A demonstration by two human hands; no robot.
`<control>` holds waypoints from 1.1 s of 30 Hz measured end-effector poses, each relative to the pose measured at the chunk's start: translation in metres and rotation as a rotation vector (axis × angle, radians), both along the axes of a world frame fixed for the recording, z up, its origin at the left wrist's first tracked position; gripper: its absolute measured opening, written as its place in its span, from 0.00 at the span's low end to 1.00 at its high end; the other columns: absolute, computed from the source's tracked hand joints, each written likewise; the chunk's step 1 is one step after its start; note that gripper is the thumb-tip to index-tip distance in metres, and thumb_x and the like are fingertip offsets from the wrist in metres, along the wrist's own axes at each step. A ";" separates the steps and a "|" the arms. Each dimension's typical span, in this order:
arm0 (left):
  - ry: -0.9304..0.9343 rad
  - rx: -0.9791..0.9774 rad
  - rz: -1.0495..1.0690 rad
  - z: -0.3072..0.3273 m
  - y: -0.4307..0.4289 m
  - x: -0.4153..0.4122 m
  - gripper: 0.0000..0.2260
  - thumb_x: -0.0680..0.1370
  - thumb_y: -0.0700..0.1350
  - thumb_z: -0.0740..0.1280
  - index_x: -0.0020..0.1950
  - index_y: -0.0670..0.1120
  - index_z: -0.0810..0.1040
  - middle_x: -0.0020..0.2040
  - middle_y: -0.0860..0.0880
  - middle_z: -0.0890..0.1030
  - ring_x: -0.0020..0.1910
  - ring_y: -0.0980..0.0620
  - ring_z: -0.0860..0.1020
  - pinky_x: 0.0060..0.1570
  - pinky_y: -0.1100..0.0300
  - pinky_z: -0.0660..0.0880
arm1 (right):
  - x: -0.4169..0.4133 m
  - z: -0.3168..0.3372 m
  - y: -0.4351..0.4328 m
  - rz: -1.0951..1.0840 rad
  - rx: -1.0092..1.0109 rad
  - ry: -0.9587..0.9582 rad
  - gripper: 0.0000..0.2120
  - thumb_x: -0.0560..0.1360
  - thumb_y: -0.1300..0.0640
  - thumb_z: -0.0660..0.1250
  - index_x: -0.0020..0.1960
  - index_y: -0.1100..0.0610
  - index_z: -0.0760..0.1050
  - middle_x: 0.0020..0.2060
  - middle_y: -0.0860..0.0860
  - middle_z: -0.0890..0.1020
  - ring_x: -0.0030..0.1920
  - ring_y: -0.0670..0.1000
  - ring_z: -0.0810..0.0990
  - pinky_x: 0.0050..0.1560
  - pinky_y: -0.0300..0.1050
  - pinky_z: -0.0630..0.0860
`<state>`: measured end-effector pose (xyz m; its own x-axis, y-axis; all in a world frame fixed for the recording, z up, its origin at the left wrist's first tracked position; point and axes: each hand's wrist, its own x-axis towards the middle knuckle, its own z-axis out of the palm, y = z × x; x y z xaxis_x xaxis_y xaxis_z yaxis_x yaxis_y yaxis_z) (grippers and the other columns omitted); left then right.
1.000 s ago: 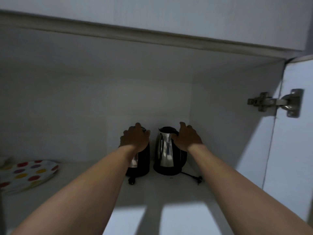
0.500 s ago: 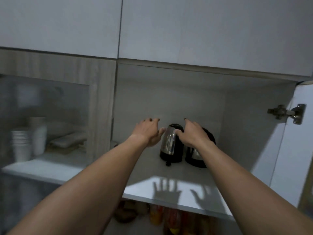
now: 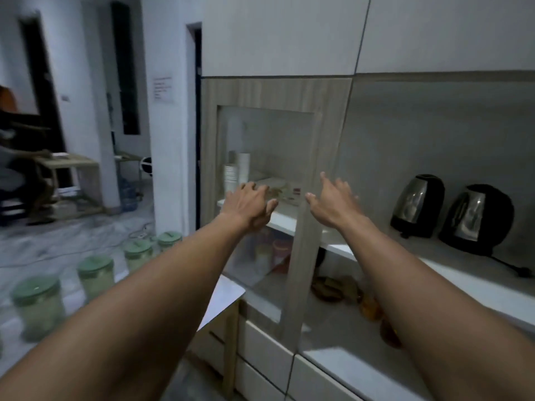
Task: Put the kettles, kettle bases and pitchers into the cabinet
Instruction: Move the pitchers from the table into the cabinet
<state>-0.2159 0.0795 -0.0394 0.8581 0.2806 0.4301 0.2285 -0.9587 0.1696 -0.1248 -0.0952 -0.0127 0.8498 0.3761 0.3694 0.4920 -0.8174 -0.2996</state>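
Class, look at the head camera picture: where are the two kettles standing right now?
Both kettles stand side by side on the cabinet shelf at the far right, right of the right hand and the glass door.

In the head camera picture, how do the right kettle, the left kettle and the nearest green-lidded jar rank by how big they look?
1. Right kettle, biggest.
2. Nearest green-lidded jar and left kettle look about alike, so I won't rank them; the jar is much closer to the camera, so its true size is unsure.

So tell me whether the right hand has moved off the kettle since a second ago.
Yes. The right hand has left the kettles and pulled back leftward, now empty in front of the glass cabinet door.
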 end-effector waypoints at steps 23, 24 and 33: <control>0.032 -0.255 0.702 -0.121 0.318 -0.386 0.25 0.81 0.59 0.56 0.76 0.51 0.64 0.75 0.44 0.66 0.73 0.40 0.64 0.69 0.40 0.64 | -0.299 -0.127 0.412 0.718 -0.077 0.193 0.30 0.79 0.43 0.61 0.76 0.55 0.60 0.71 0.61 0.68 0.71 0.64 0.68 0.66 0.61 0.71; 0.022 -0.280 0.726 -0.128 0.326 -0.398 0.25 0.81 0.59 0.56 0.76 0.51 0.64 0.75 0.44 0.66 0.73 0.40 0.64 0.69 0.41 0.64 | -0.309 -0.135 0.425 0.739 -0.086 0.199 0.30 0.79 0.43 0.61 0.77 0.54 0.59 0.71 0.60 0.68 0.71 0.63 0.68 0.66 0.60 0.70; -0.079 -0.509 0.955 -0.216 0.388 -0.462 0.25 0.81 0.55 0.60 0.76 0.49 0.60 0.74 0.45 0.64 0.70 0.39 0.66 0.64 0.43 0.69 | -0.362 -0.228 0.520 0.881 -0.189 0.349 0.28 0.80 0.46 0.61 0.76 0.55 0.59 0.70 0.60 0.68 0.70 0.63 0.69 0.63 0.59 0.72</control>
